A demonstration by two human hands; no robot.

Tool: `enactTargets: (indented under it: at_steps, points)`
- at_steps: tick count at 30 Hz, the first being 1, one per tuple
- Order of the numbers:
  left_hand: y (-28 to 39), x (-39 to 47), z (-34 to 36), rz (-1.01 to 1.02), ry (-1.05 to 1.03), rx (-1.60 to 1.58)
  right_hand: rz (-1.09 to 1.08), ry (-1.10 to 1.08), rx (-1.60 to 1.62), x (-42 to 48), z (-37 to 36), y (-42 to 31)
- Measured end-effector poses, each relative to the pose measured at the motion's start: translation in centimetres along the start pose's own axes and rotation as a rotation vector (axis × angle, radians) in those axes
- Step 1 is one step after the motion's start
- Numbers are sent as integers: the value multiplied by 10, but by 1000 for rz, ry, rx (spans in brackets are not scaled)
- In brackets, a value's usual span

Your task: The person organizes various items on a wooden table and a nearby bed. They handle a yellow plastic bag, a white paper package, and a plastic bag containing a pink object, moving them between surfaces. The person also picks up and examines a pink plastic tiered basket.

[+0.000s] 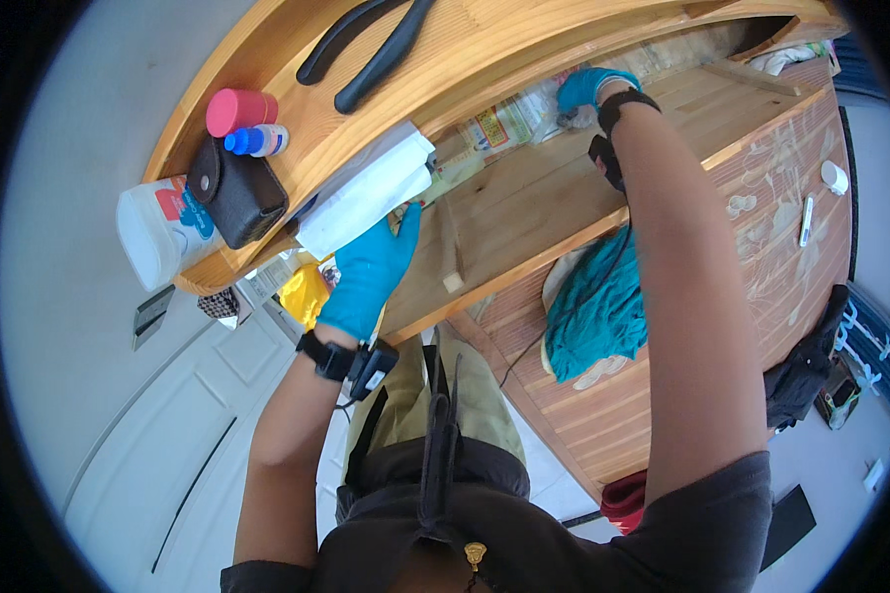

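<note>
My left hand [374,267], in a blue glove, is at the near left end of an open wooden drawer [504,215], against a stack of white paper [371,189]; how firmly its fingers hold the paper cannot be told. In a teal glove, my right hand [589,89] reaches into the back of the drawer at a crumpled clear plastic bag [540,111], its fingertips partly hidden. Between the hands lie printed papers or packets [497,127]. A yellow shiny bag [305,296] is left of my left hand.
On the wooden top above are black-handled pliers [378,74], a pink container [241,109], a small blue-capped bottle [256,140], a dark snap case [241,196] and a white plastic tub [165,231]. A teal cloth [601,304] lies on the patterned wooden surface [601,422] beyond the drawer's front edge.
</note>
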State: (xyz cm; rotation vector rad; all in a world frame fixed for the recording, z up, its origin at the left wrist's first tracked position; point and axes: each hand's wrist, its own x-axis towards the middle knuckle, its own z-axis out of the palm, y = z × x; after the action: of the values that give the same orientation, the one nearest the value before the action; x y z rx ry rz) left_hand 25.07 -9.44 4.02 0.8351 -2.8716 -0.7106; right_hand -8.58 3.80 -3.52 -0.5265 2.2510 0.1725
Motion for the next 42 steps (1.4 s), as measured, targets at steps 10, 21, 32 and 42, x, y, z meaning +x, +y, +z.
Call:
enactTargets:
  at_steps: [10, 21, 32, 42]
  points:
    - [-12, 15, 15, 195, -255, 696, -1047, 41, -52, -27, -12, -4]
    - [-130, 21, 88, -112, -38, -338, -1120, -224, 485, -115, 77, -145]
    - [0, 7, 2, 288, 81, 158, -846, -208, -116, -95, 78, -171]
    - [-37, 28, 27, -1205, -184, -2630, -991, -262, 74, -76, 106, -156]
